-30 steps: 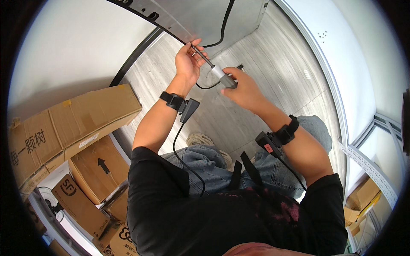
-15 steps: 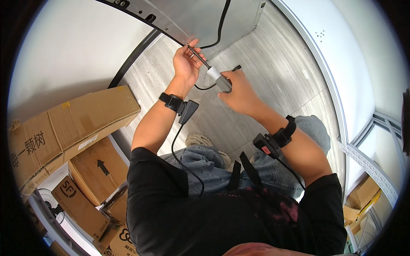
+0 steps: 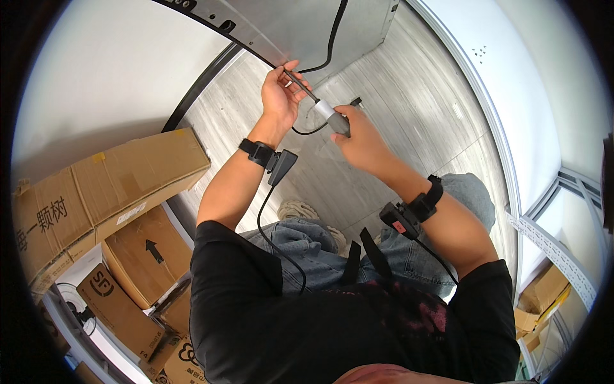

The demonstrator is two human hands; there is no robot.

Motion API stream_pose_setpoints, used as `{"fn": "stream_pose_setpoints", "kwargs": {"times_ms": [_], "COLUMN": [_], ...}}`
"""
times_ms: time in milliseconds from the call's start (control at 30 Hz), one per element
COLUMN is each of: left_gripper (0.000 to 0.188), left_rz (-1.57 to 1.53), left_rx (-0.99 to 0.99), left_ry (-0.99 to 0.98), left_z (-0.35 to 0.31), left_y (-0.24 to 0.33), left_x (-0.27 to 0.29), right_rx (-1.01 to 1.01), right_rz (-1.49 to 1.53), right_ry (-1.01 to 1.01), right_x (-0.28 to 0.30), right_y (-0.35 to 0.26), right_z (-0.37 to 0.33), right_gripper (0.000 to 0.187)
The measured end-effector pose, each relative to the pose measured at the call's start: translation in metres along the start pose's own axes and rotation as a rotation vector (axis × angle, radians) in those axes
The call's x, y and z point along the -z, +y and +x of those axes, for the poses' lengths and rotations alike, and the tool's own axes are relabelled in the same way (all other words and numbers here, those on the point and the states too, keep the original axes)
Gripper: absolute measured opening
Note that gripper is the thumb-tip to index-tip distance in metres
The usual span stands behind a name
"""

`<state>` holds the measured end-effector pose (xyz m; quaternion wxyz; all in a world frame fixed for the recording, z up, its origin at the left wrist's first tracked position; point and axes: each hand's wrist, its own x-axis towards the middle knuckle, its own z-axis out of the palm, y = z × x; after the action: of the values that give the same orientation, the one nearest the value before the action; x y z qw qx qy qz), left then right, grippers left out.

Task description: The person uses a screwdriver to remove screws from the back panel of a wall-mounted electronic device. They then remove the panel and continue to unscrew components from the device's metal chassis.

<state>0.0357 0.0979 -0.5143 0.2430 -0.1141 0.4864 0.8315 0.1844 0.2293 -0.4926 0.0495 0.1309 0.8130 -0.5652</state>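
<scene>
My right hand (image 3: 366, 142) is closed round the dark grey grip of a screwdriver (image 3: 325, 110), which has a light collar and a long dark shaft. The shaft slants up and left to the lower edge of a grey metal cabinet (image 3: 281, 32). At that edge my left hand (image 3: 281, 96) has its thumb and forefinger at the tip end of the shaft, with the other fingers curled behind it. The tip and any screw there are too small or hidden to make out.
A black cable (image 3: 330, 41) hangs down the cabinet and trails to a plug (image 3: 355, 102) on the grey wood-look floor (image 3: 409, 96). Cardboard boxes (image 3: 144, 173) are stacked at the left. A metal shelf frame (image 3: 556, 243) with cartons stands at the right.
The screwdriver and my right hand have shifted slightly to the right, and the light collar looks turned. My left hand has moved a little the same way.
</scene>
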Motion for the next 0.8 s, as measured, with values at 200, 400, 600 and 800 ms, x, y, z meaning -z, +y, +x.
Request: {"fn": "stream_pose_setpoints", "kwargs": {"times_ms": [200,400,600,800], "left_gripper": [0.036,0.036,0.037,0.039], "left_rz": [-0.038,-0.087,-0.118,-0.101], "left_rx": [-0.008,0.015,0.029,0.039], "left_ry": [-0.059,-0.075,-0.107,-0.09], "left_z": [0.0,0.0,0.003,0.001], "left_y": [-0.001,0.0,0.0,0.001], "left_x": [0.006,0.002,0.011,0.006], "right_rx": [-0.011,-0.028,-0.319,-0.145], "right_rz": [-0.074,-0.113,0.245,0.14], "right_ry": [0.026,0.036,-0.169,-0.092], "right_x": [0.007,0.009,0.017,0.0], "right_y": [-0.013,-0.017,-0.03,0.01], "right_z": [-0.003,-0.005,-0.002,0.003], "right_gripper": [0.051,0.05,0.05,0.056]}}
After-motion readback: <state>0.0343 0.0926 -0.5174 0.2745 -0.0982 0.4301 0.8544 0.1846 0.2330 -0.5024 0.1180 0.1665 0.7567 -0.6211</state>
